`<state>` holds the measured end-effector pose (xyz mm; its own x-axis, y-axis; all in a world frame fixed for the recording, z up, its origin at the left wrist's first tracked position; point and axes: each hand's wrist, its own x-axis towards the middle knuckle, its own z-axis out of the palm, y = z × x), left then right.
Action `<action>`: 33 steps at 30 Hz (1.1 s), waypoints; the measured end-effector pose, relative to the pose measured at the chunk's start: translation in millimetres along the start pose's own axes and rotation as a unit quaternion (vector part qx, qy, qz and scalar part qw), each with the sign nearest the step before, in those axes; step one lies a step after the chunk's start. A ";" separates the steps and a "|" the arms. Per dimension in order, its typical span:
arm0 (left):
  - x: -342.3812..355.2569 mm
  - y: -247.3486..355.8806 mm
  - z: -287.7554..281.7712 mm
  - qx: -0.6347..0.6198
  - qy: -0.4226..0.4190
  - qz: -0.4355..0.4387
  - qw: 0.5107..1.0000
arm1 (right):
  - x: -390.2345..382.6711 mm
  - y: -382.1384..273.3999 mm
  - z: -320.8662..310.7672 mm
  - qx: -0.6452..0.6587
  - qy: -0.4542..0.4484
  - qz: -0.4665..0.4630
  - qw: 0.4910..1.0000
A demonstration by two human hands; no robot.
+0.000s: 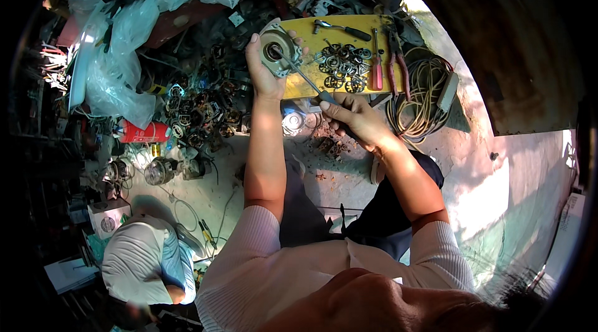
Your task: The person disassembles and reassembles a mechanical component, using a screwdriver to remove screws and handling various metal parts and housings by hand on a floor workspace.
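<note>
Left fingers [253, 43]: cupping one round metal housing [266, 41]
Right fingers [341, 112]: clasping one slender screwdriver [305, 76] (tip at housing's centre)
Yellow surface [304, 25]: one ratchet [342, 29]

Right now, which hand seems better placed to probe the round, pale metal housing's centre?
Probably the right hand: it holds the dark-handled, metal-shafted screwdriver, whose tip is at the centre of the round, pale metal housing. The left hand is busy supporting that housing.
</note>
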<state>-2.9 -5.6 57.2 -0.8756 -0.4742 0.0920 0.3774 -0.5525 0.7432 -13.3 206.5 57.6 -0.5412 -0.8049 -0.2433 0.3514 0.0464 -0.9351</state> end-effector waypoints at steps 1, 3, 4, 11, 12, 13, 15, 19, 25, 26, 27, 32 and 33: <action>0.3 0.1 -1.0 0.010 0.000 0.006 1.000 | 0.0 3.0 0.5 -0.040 -0.002 -0.021 0.999; 0.6 -1.2 -2.0 0.032 -0.001 0.016 0.999 | 0.5 7.5 2.7 -0.192 0.043 -0.105 0.975; 0.0 -2.1 -2.2 0.045 -0.001 0.020 0.999 | -0.8 8.2 7.9 -0.274 0.082 -0.134 0.949; -1.9 -10.5 12.2 0.072 0.024 0.048 0.996 | 8.2 36.5 33.5 -0.346 0.160 -0.130 0.915; -3.6 -9.1 11.8 0.062 0.015 0.049 0.997 | 10.3 36.5 34.8 -0.331 0.155 -0.122 0.923; -3.5 -6.9 13.0 0.050 0.003 0.052 0.997 | 12.1 34.9 33.8 -0.317 0.150 -0.117 0.929; -1.5 -6.9 14.7 0.029 -0.012 0.059 0.998 | 17.1 45.0 31.0 -0.315 0.150 -0.158 0.924; -2.8 -9.9 11.8 0.030 0.002 0.073 0.997 | 20.3 52.4 35.8 -0.135 0.059 -0.095 0.985; -2.5 -11.8 10.6 0.020 0.013 0.077 0.997 | 12.0 35.8 33.2 0.211 -0.110 0.062 0.969; -2.5 -12.5 9.9 0.002 0.013 0.074 0.997 | 13.1 35.0 31.0 0.227 -0.114 0.073 0.964; -2.0 -13.0 7.9 0.010 0.016 0.068 0.997 | 15.7 33.9 28.1 0.243 -0.118 0.084 0.959; -4.7 -13.8 6.2 0.002 0.020 0.046 0.999 | 12.5 40.1 28.2 0.323 -0.144 0.114 0.928; -4.2 -13.9 5.0 -0.011 0.007 0.036 0.999 | 13.1 43.6 27.9 0.357 -0.153 0.119 0.914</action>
<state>-6.0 7.5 49.7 -0.8416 -0.5227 0.1359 0.4465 -0.5318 0.7196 16.2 181.5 20.8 -0.1839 -0.9551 -0.2325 0.8992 -0.0679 -0.4323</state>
